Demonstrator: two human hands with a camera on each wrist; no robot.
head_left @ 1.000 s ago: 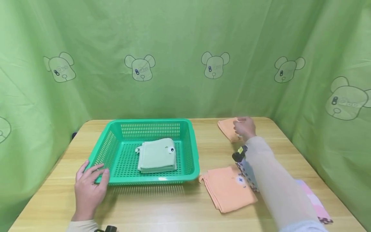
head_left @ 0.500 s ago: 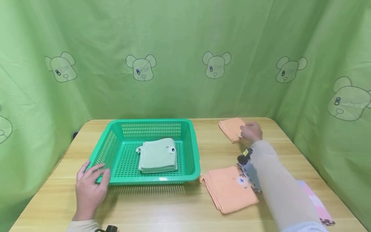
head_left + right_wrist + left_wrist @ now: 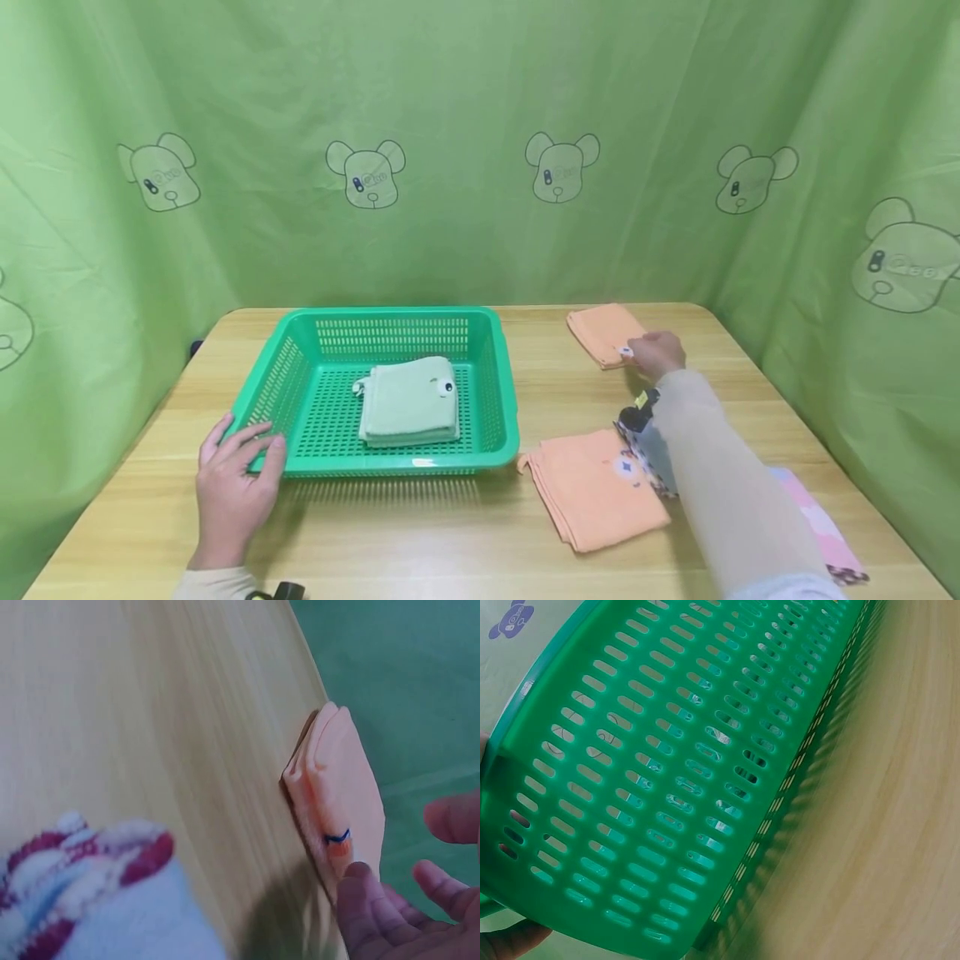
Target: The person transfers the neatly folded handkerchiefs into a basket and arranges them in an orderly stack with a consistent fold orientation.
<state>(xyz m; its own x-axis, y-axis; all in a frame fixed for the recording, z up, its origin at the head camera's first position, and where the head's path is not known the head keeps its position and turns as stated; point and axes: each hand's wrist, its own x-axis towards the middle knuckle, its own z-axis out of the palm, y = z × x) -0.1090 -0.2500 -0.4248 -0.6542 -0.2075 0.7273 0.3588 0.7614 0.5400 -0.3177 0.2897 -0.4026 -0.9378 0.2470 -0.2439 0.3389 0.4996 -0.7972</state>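
Left hand [image 3: 234,492] rests on near-left corner of green basket [image 3: 390,314], fingers loosely spread over the rim; can't tell how firm the hold is. Green cloth [image 3: 408,404], folded, lies inside basket, right of centre. Right hand [image 3: 660,354] is at the right edge of far orange cloth [image 3: 602,329], which lies folded near the table's back edge; right wrist view shows digits apart, fingertips at the cloth's edge, can't tell if they press on it. Near orange cloth [image 3: 592,500], folded, sits right of basket, closer to the person. Blue cloth [image 3: 656,457] beside it, partly under right sleeve [image 3: 727,483]. Pink cloth [image 3: 817,525] right of sleeve. All on wooden table [image 3: 375,550].
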